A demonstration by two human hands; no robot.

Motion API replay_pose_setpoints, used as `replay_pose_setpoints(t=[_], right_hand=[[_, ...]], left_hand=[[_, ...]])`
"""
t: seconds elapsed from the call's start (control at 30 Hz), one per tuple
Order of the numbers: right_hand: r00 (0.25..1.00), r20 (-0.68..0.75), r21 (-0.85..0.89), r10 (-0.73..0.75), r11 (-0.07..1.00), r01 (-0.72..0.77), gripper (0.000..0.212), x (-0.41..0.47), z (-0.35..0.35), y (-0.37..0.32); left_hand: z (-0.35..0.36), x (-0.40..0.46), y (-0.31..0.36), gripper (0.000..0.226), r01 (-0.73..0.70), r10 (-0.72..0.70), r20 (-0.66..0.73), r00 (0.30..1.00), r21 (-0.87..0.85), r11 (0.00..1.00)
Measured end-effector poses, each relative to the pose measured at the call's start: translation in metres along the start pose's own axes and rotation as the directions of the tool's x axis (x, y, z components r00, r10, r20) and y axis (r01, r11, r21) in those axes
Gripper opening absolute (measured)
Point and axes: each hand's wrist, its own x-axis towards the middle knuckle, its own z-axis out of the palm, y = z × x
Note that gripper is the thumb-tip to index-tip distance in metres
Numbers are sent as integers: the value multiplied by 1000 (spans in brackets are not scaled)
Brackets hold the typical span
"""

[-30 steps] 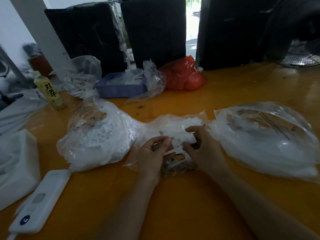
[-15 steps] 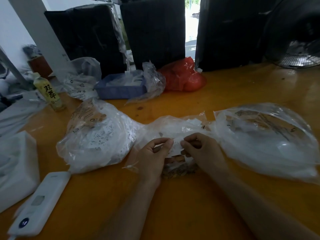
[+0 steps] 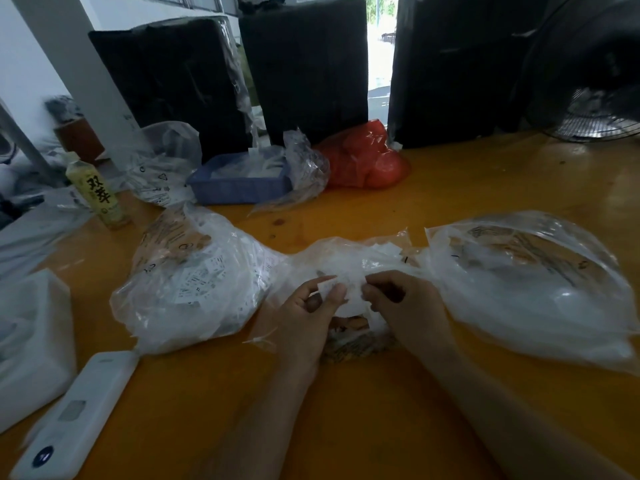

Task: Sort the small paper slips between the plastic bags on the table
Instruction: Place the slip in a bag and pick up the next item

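Three clear plastic bags lie in a row on the orange table (image 3: 346,427). The left bag (image 3: 194,285) is stuffed with printed white paper slips. The middle bag (image 3: 349,258) lies flat under my hands with slips on it. The right bag (image 3: 533,285) is puffed up, with slips inside. My left hand (image 3: 304,317) pinches a small white paper slip (image 3: 327,287) between thumb and fingers. My right hand (image 3: 401,306) is curled over the pile beside it, fingertips on the white paper; what it grips is hidden.
A white remote-like device (image 3: 76,417) and a white box (image 3: 31,337) sit at the near left. Farther back stand a drink bottle (image 3: 98,192), a blue tray (image 3: 239,181) with a bag, a red bag (image 3: 367,157), dark boxes and a fan (image 3: 599,119).
My right hand has drawn its fingers in and moved down over the pile. The slip it held a second ago now sits pinched in my left hand.
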Motion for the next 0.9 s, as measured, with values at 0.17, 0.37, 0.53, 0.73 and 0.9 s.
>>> replay_pose_setpoints(t=[0.17, 0.37, 0.53, 0.73, 0.9], right_hand=[[999, -16, 145, 37, 989, -34, 13, 4, -8, -3], [951, -283, -333, -124, 942, 24, 12, 24, -48, 9], [955, -297, -701, 16, 676, -229, 20, 42, -91, 39], [946, -158, -781, 283, 551, -295, 23, 41, -92, 52], [939, -229, -738, 257, 583, -339, 26, 45, -94, 51]], left_hand=[[-3, -2, 4, 12, -151, 165, -50, 985, 208, 966], [-47, -2, 63, 24, -355, 549, -266, 792, 530, 770], [-120, 28, 91, 34, -140, 626, -409, 664, 754, 641], [-125, 45, 70, 29, 25, 469, -260, 844, 892, 451], [-110, 56, 74, 14, -130, 519, -57, 853, 940, 316]])
